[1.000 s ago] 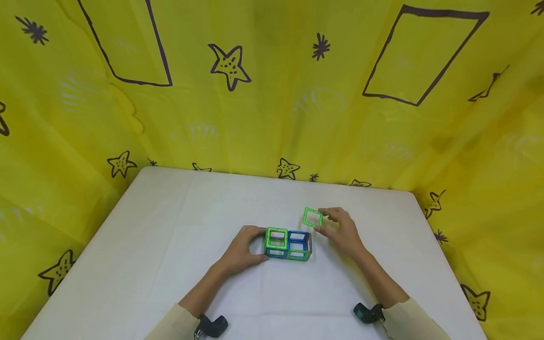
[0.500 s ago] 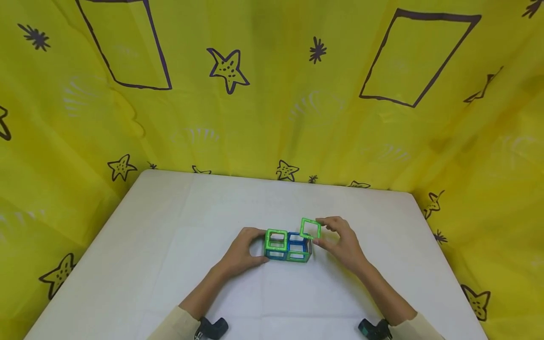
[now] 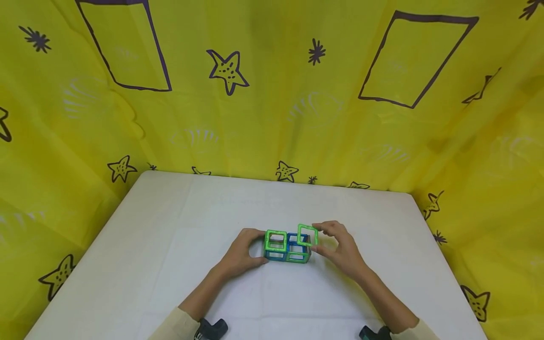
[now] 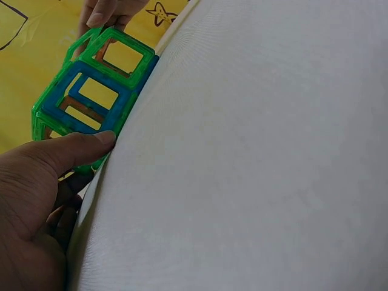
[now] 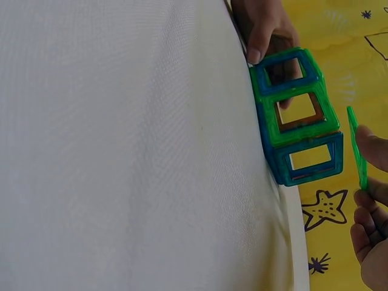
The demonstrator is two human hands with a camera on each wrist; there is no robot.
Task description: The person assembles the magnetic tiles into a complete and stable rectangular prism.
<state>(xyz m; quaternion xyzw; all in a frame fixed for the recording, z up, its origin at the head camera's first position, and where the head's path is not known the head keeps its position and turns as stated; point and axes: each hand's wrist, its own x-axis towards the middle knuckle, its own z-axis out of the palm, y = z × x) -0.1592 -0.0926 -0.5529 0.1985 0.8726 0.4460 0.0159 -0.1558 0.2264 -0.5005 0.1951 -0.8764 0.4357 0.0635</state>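
A block of two joined cubes, built from blue, green and orange magnetic square tiles point(image 3: 287, 246), sits on the white table. My left hand point(image 3: 240, 252) grips its left end, with the thumb at the near side, as the left wrist view also shows. The left cube has a green tile on top; the right cube's top is open. Between thumb and fingers, my right hand point(image 3: 342, 248) pinches a loose green square magnetic tile point(image 3: 299, 234), tilted above the right cube. In the right wrist view, a gap shows between this green tile point(image 5: 357, 148) and the block.
The white table point(image 3: 204, 203) reaches forward to a yellow curtain point(image 3: 263, 118) with drawn stars and shells. Dark wrist devices sit by both sleeves, the left device point(image 3: 212, 328) and the right device point(image 3: 374, 333).
My right hand has brought the green tile toward me and slightly left, from beyond the block to above the right cube. The left hand keeps its grip on the block.
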